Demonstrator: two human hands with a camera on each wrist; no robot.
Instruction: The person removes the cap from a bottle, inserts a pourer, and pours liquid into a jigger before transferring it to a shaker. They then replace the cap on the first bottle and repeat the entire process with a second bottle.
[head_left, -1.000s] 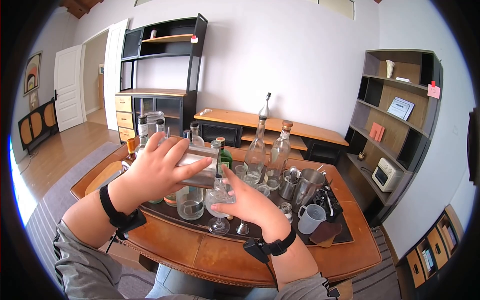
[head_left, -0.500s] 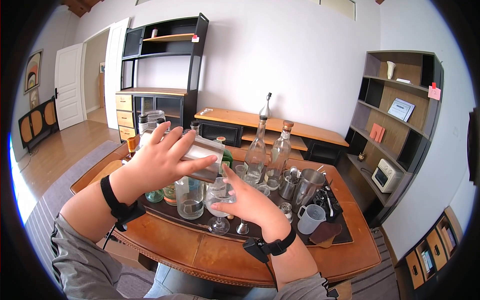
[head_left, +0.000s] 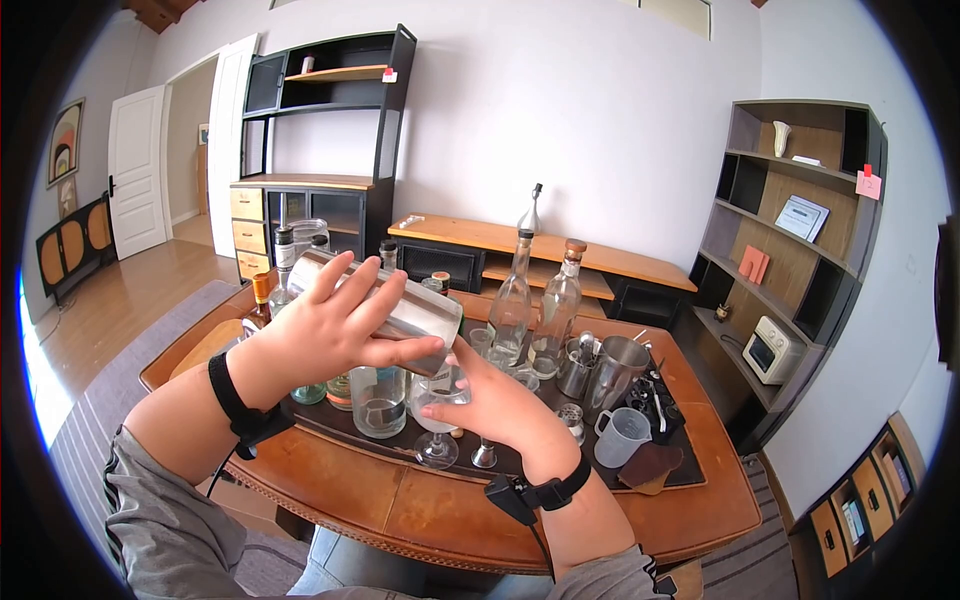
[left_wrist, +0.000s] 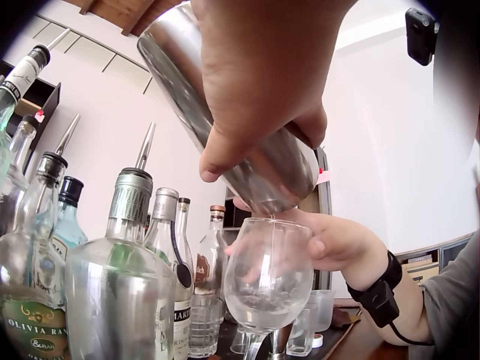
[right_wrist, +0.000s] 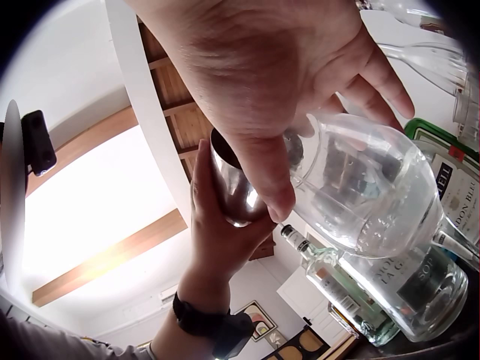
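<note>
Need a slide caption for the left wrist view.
Left hand holds a tilted metal tin over a stemmed glass, right hand around it, bottles alongside.

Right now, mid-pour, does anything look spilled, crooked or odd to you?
Nothing stands out. The metal tin tilts, but a thin stream runs from its rim into the upright glass, and no spill shows on the visible dark mat.

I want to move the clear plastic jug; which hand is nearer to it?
Right: the right hand cups the stemmed glass, left of the jug; the left hand grips the metal shaker, farther left and higher.
</note>
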